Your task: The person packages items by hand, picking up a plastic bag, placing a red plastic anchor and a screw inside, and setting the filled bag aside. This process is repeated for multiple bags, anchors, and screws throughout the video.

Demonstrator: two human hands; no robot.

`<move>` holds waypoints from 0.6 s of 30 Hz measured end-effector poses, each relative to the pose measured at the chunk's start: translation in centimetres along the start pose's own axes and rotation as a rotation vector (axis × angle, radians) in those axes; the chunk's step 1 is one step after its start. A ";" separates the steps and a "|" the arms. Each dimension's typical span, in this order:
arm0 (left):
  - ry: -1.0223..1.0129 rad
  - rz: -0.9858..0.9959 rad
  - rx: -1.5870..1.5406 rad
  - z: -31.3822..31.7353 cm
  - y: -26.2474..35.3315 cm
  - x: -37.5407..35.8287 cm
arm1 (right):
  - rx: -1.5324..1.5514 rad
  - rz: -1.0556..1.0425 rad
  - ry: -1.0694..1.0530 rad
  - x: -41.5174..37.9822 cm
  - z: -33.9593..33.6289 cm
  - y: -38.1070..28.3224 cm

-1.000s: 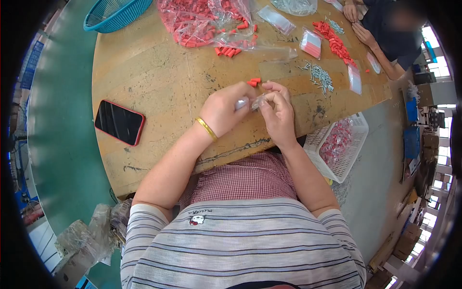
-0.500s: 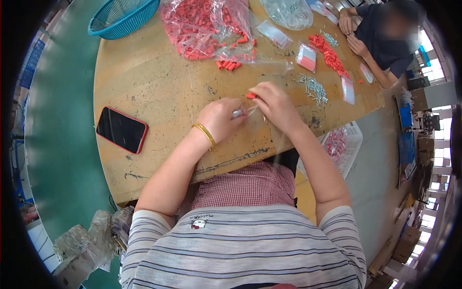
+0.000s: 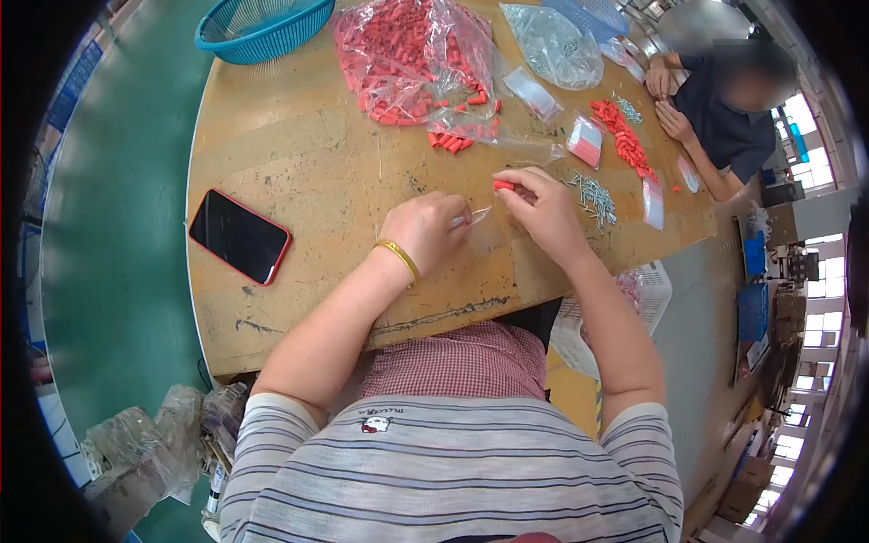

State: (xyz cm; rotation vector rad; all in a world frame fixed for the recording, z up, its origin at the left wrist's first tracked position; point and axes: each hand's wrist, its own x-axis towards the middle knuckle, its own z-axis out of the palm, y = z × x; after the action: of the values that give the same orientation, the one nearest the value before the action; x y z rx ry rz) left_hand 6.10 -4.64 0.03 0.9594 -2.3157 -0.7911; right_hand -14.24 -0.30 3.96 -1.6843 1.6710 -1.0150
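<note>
My left hand (image 3: 429,226), with a gold bangle at its wrist, is closed on a small clear plastic bag (image 3: 482,216) that sticks out past its fingertips. To the right, my right hand (image 3: 540,204) pinches a red plug (image 3: 503,185) between thumb and fingers. The two hands are apart above the wooden table (image 3: 308,172). Several loose red plugs (image 3: 449,142) lie beyond them, at the mouth of a large clear bag of red plugs (image 3: 389,68). A pile of metal screws (image 3: 595,201) is just right of my right hand.
A phone (image 3: 240,237) lies at the left, a blue basket (image 3: 264,32) at the back left. Small bags (image 3: 585,141), more red plugs (image 3: 623,138) and a bag of screws (image 3: 554,45) lie at the right. A co-worker (image 3: 724,113) sits there. A white crate (image 3: 654,288) stands below the table.
The head view has shifted slightly. My right hand has moved away from my left hand with the red plug; the gap between them is wider.
</note>
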 end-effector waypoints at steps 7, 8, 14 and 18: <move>0.093 0.113 0.091 -0.1 1.1 -0.3 | -0.224 -0.208 -0.087 -2.0 0.3 -2.4; 0.115 0.145 0.107 0.1 1.1 -0.4 | -0.227 -0.225 -0.078 -2.1 0.6 -2.3; 0.215 0.286 0.123 0.3 1.2 -0.4 | -0.334 -0.258 -0.129 -2.7 0.5 -2.3; 0.217 0.324 0.131 0.6 1.2 -0.3 | -0.398 -0.262 -0.154 -3.0 0.3 -2.3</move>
State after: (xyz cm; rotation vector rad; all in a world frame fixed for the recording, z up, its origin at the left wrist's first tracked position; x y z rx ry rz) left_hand 5.37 -3.50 0.34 0.6598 -2.2709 -0.3876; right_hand -12.48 2.77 5.32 -2.2248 1.6575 -0.6680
